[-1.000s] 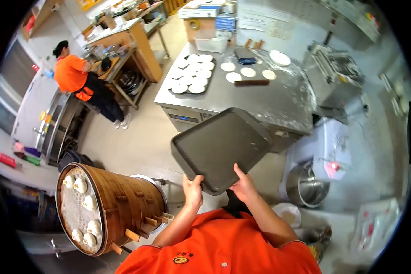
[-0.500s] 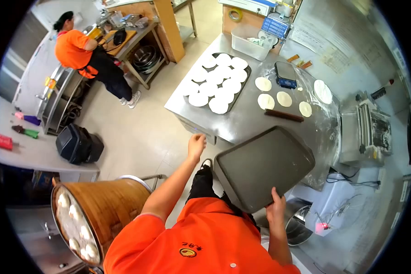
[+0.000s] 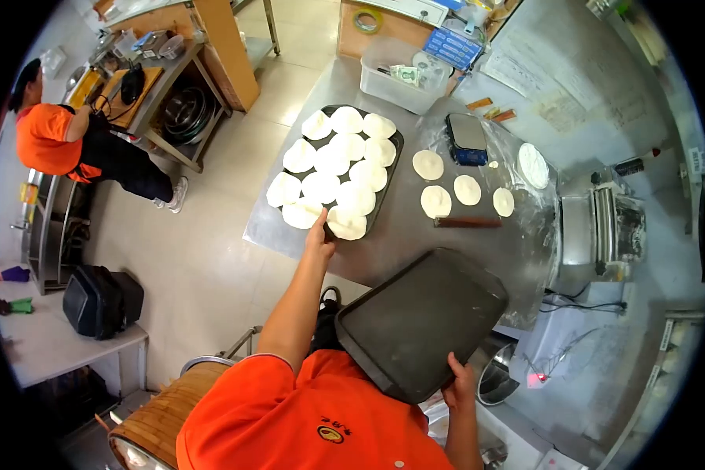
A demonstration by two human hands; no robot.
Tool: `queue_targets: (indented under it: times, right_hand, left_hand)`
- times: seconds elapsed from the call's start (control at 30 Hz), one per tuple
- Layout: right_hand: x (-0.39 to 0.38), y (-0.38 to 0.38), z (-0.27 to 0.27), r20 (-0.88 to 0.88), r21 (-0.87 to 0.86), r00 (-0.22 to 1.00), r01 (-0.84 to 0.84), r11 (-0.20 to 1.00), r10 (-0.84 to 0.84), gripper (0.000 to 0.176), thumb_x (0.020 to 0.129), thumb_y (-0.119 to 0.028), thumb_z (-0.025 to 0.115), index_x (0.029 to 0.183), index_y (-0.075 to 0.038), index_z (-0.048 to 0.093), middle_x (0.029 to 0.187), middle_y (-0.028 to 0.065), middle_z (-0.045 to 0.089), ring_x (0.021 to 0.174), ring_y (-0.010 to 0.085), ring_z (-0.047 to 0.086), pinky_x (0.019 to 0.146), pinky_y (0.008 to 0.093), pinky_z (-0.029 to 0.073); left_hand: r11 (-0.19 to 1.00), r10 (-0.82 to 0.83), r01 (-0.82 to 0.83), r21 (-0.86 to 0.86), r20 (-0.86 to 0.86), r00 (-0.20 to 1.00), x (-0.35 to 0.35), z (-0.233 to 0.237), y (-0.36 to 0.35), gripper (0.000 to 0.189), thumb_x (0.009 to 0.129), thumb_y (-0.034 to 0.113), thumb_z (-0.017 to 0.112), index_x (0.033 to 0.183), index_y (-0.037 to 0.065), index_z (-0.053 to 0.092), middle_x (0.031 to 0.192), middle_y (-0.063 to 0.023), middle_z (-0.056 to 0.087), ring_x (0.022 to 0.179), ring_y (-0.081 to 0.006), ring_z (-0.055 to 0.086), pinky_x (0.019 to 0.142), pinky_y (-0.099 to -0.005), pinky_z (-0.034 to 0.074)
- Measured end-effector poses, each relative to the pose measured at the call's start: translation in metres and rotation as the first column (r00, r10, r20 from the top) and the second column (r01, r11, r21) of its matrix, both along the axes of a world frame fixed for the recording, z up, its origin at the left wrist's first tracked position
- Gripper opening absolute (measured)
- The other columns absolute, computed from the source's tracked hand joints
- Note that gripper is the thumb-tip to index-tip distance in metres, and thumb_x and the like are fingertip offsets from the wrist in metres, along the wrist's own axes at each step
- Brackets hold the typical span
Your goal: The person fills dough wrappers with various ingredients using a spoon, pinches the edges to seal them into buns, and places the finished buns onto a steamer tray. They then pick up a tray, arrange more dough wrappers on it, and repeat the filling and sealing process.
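Observation:
My left hand [image 3: 319, 236] is at the near edge of a dark baking tray [image 3: 381, 200], its thumb up against a dough round and its other fingers mostly hidden. Pale flat dough rounds [image 3: 331, 159] fill that tray, some overlapping. In my right hand [image 3: 460, 381] is a second dark baking tray [image 3: 424, 319], bare and tilted, gripped by its near right corner. Beyond it on the steel table [image 3: 290, 243] lie several loose dough rounds [image 3: 468, 189] and a brown rolling pin [image 3: 468, 222].
A kitchen scale [image 3: 468, 141] and a clear plastic bin [image 3: 403, 82] stand at the back. On the right is a dough-rolling machine [image 3: 603, 223]. A bamboo steamer [image 3: 172, 411] is at lower left. A co-worker in orange [image 3: 51, 141] stands at a counter far left.
My left hand has moved forward from open air to the edge of the dough-filled tray. My right hand still holds the bare tray. The view has shifted to the right.

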State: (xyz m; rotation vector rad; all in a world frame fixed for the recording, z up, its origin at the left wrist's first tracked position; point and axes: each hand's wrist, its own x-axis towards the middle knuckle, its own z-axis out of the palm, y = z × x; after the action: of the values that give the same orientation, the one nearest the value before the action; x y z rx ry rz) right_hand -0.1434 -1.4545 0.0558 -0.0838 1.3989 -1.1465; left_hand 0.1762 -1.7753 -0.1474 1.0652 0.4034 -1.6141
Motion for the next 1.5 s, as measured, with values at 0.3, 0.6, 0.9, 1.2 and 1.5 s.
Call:
queue_targets:
  times: [0.3,0.6,0.9,1.2,1.5]
  right_hand:
    - [0.015,-0.067,0.005,0.042,-0.043,0.979,-0.198,0.979,0.2,0.042,0.1,-0.017,0.064,0.134,0.005,0.055,0.128,0.013,0.065,0.114,0.0265,0.064,0.099,0.0407,0.05]
    - [0.015,-0.164,-0.068,0.08,-0.053,0.826,-0.555,0.83,0.558,0.045,0.096,-0.026,0.072,0.126,0.004,0.059,0.122,0.0134,0.065,0.107,0.0259,0.066,0.085,0.0439,0.057]
    - [0.05,-0.329,-0.197,0.087,-0.174,0.802,-0.572,0.801,0.592,0.059,0.097,-0.035,0.071,0.141,-0.005,0.046,0.132,0.01,0.058,0.112,0.0263,0.062,0.079,0.0353,0.053]
    - [0.178,-0.193,-0.019,-0.074,-0.326,0.456,-0.852,0.41,0.887,0.071,0.107,-0.05,0.047,0.161,-0.01,0.027,0.163,0.0232,0.029,0.143,0.0374,0.042,0.117,0.0463,0.036]
    - [0.209,-0.008,0.136,-0.389,-0.639,0.355,-0.768,0.028,0.85,0.064,0.11,-0.039,0.044,0.162,-0.008,0.021,0.159,0.0169,0.033,0.131,0.0323,0.048,0.113,0.0473,0.041]
  left_hand:
    - [0.938,-0.125,0.204,-0.281,0.276,0.953,0.07,0.044,-0.018,0.052,0.095,0.025,0.075,0.139,0.007,0.054,0.126,-0.0091,0.068,0.11,-0.0255,0.068,0.09,-0.0428,0.057]
    - [0.965,0.077,0.023,-0.261,0.366,0.927,0.14,0.15,0.12,0.052,0.101,0.033,0.064,0.141,0.001,0.052,0.133,-0.0132,0.065,0.118,-0.0281,0.066,0.104,-0.0433,0.053]
    - [0.815,0.573,-0.494,-0.302,0.543,0.614,0.073,0.266,0.334,0.053,0.096,0.024,0.072,0.139,0.001,0.052,0.126,-0.0095,0.067,0.109,-0.0218,0.067,0.093,-0.0379,0.055]
    - [0.588,0.803,-0.7,-0.406,0.395,0.446,-0.017,0.335,0.535,0.047,0.09,0.017,0.077,0.129,-0.005,0.061,0.119,-0.0115,0.07,0.106,-0.0188,0.068,0.096,-0.033,0.054]
    - [0.483,0.873,-0.621,-0.618,0.395,0.286,-0.138,0.364,0.773,0.071,0.09,0.023,0.078,0.147,-0.002,0.044,0.139,-0.0128,0.057,0.125,-0.0229,0.057,0.107,-0.0361,0.044]
